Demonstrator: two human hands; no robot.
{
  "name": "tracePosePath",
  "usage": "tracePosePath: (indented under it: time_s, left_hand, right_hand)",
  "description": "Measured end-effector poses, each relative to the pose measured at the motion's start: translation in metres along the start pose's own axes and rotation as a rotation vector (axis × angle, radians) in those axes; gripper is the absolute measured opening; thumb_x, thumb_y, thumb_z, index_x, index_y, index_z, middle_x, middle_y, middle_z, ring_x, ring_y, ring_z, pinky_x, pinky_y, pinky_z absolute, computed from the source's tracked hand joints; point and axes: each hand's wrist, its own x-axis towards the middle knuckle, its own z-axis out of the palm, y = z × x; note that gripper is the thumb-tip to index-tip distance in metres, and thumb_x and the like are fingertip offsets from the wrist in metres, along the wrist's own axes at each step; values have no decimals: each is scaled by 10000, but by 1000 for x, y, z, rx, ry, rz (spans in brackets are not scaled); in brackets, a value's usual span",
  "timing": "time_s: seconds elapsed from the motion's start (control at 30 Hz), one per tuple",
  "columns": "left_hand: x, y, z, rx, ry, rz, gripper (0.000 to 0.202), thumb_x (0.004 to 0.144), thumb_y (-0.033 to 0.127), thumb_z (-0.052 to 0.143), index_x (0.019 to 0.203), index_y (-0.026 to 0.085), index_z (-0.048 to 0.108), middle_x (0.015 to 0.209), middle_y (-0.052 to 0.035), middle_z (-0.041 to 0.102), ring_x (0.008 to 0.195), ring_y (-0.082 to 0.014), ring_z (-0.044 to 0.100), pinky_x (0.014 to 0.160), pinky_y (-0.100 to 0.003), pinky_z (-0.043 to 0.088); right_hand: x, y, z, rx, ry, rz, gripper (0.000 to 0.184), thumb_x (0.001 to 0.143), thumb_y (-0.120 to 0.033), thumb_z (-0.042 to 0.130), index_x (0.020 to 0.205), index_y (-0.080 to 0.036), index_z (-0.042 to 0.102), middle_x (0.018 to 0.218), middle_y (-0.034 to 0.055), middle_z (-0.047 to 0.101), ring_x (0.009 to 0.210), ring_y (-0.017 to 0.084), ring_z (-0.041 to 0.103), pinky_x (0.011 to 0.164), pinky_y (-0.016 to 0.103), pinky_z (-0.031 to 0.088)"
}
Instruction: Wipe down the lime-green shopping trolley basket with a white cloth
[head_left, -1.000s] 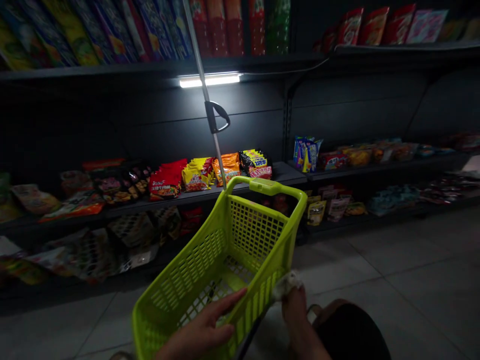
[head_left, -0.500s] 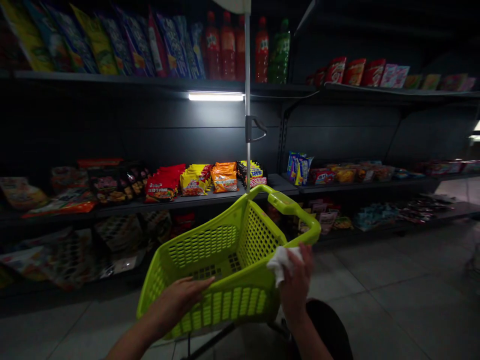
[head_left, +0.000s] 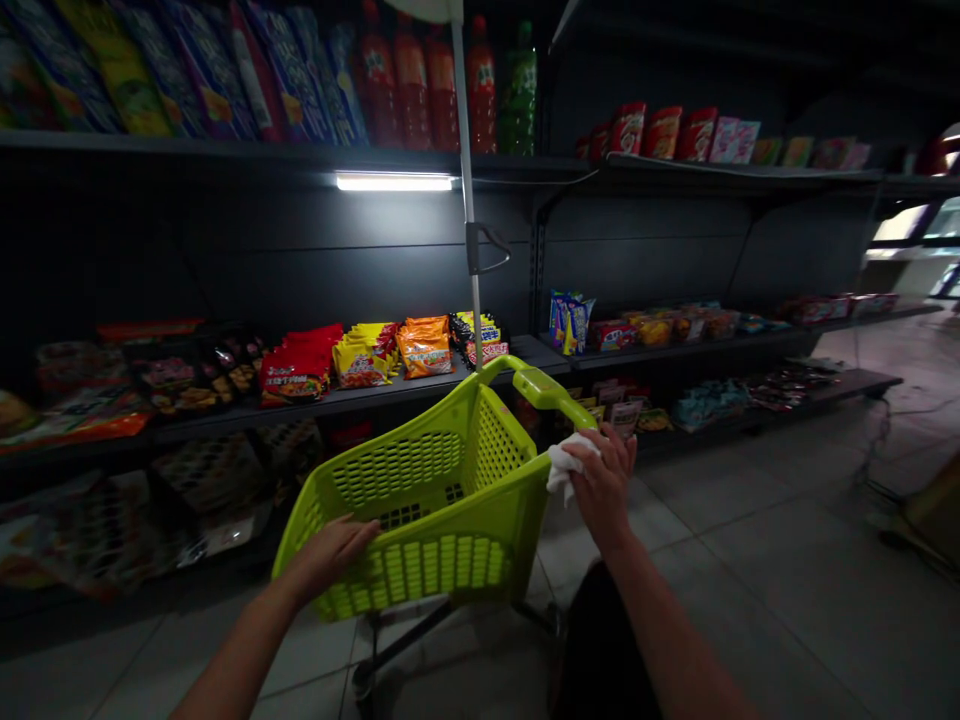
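A lime-green plastic shopping cart basket [head_left: 420, 500] stands in front of me on a dark wheeled frame, its inside bare. My left hand [head_left: 330, 553] rests on the basket's near left rim with the fingers curled over the edge. My right hand [head_left: 604, 478] presses a crumpled white cloth [head_left: 564, 466] against the basket's right rim, just below the green handle [head_left: 541, 388]. A metal pole [head_left: 471, 250] with a black grip rises from the cart's far side.
Dark store shelving runs along the left and back. Snack packets [head_left: 360, 355] fill the middle shelf, drink bottles [head_left: 480, 85] and bags the top one, lit by a strip light [head_left: 394, 182]. Grey tiled floor [head_left: 750, 560] extends to the right.
The view has risen and drawn back from the cart. My right hand with the cloth has moved up along the right rim toward the handle. My left hand shifted from inside the basket to its near left rim.
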Motion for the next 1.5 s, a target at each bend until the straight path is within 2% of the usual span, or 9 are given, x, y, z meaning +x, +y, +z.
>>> tracePosePath:
  time_s: [0.13,0.37,0.67,0.87,1.0,1.13,1.23,1.37,1.5]
  left_hand:
    - [10,-19,-4,140,-120,-18,648,971,604,244,1121,270,779,1201,-31,770,1219,-287,654,1254,-451,190]
    - [10,-36,-17,262,-163,-165,625,930,488,232,1179,288,770,1261,-31,746,1259,-296,624,1151,-419,368]
    - [-24,-57,-7,112,-166,-240,585,932,463,273,1158,269,776,1226,-50,759,1151,-299,677,966,-377,490]
    - [-13,0,-4,97,20,-206,579,957,518,281,1165,237,743,1345,-65,699,1258,-282,627,1091,-375,428]
    - [17,57,6,-95,40,-1,662,997,537,174,1232,210,700,1325,-71,708,1231,-216,640,1061,-293,448]
    - [38,77,15,-104,8,7,697,998,575,176,1212,210,729,1320,-69,712,1255,-234,628,1084,-303,427]
    - [45,75,20,-104,-59,-31,740,978,645,187,1128,228,779,1243,-68,752,1196,-260,667,1042,-316,459]
    - [49,73,23,-86,-94,-108,807,961,693,152,1132,228,789,1243,-80,751,1190,-289,672,1010,-341,478]
    - [49,77,23,-61,-90,-175,834,949,719,130,1141,245,788,1262,-80,742,1206,-303,666,1017,-354,471]
  right_hand:
    - [-9,-49,24,7,-93,-52,270,935,-167,529,1139,-245,688,1348,85,598,1478,299,326,1235,584,145]
    - [-35,-155,90,-35,-540,-434,249,973,-277,598,1217,-283,645,1190,43,665,1196,238,545,1205,443,292]
    - [44,-66,-12,-100,-597,-252,262,944,-145,610,1140,-304,680,1155,13,694,1201,236,569,1241,611,-19]
    - [4,-131,59,27,-649,-495,153,944,-272,653,1090,-279,701,1037,30,697,1093,224,602,1263,485,169]
    - [-61,-159,104,186,-471,-513,295,975,-242,604,1252,-329,656,1330,22,646,1373,229,470,1263,475,144]
    - [-147,-122,93,350,-383,-303,361,966,-164,549,1244,-361,668,1394,6,619,1433,222,413,1229,460,218]
    - [-184,-107,75,463,-296,159,299,935,-214,558,1178,-328,689,1351,41,618,1346,243,491,1147,456,359]
    - [-139,-123,74,650,-3,832,486,948,-365,523,1416,-250,462,1369,109,546,1227,242,560,1043,435,458]
    - [-79,-123,90,682,182,798,429,911,-425,558,1285,-236,466,1455,124,427,1328,253,473,1126,470,370]
